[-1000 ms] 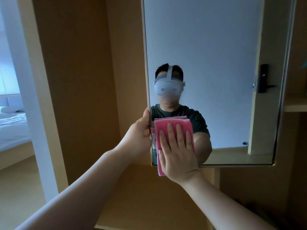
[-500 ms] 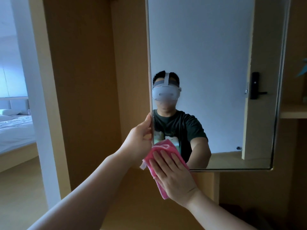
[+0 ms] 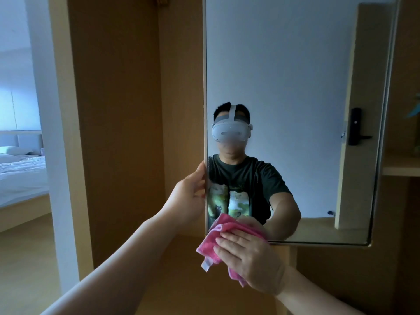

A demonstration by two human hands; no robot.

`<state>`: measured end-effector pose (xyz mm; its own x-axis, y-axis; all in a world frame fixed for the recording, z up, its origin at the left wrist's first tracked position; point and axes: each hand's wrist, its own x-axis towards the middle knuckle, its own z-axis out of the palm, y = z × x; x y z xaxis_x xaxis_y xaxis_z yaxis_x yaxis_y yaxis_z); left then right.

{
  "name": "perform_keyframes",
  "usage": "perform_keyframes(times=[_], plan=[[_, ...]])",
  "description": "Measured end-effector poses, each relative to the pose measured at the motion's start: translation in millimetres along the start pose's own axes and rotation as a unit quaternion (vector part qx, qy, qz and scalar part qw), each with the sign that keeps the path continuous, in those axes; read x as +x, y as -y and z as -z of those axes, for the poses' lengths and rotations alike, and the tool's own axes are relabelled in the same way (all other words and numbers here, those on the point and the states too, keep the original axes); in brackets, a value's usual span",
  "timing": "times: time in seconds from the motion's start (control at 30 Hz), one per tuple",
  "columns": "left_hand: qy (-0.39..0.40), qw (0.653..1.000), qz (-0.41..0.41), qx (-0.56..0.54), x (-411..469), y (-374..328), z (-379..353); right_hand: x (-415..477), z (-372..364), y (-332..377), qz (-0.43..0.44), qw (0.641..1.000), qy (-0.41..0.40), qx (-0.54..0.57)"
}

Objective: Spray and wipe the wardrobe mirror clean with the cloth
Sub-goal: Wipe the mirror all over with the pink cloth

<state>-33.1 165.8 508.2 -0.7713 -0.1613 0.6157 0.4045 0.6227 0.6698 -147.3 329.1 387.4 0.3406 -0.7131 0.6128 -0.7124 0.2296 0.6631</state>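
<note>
The wardrobe (image 3: 118, 133) fills most of the view, with plain wooden panels left of the mirror and below it. The mirror (image 3: 295, 64) is a tall pane in a thin metal rim. Its top runs out of view, its left edge stands free in front of the wardrobe's recess, and its bottom edge ends in a rounded corner at lower right. The glass reflects a pale wall, a door with a black lock (image 3: 355, 126), and the person in a headset and dark printed T-shirt. Above and to the right of the cloth the glass is uncovered.

Far left of the mirror, past a white door post (image 3: 45, 110), is a bed (image 3: 20, 176) with white sheets and a strip of wooden floor. Just right of the mirror a wooden shelf (image 3: 400, 167) juts out at about mid height.

The left hand (image 3: 188, 198) grips the mirror's left edge in its lower part. The thumb points up along the rim, and the fingers curl round behind it, out of sight. The right hand (image 3: 252, 260) lies with fingers straight and together, pressing the cloth flat at the mirror's bottom-left corner, with its palm below the bottom edge.

The pink cloth (image 3: 211, 244) straddles that corner. Its upper fold lies on the glass, and the rest hangs over the bottom rim against the wood below. A small white label (image 3: 205, 267) dangles from its lower left edge, just below the mirror.
</note>
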Motion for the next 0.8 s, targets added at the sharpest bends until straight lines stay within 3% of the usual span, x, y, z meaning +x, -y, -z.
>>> perform_keyframes(times=[0.17,0.3,0.53,0.8], plan=[[-0.061,0.993,-0.033,0.095,0,-11,7,27,29,-25,-0.05,0.992,-0.077,0.088],[-0.113,0.976,-0.125,0.14,-1,-36,26,56,59,-51,-0.114,0.98,-0.116,0.114],[0.016,0.954,-0.259,0.148,28,-94,55,126,114,-102,-0.252,0.933,-0.146,0.21],[0.046,0.946,-0.252,0.201,147,-204,134,242,187,-220,-0.27,0.884,-0.068,0.376]])
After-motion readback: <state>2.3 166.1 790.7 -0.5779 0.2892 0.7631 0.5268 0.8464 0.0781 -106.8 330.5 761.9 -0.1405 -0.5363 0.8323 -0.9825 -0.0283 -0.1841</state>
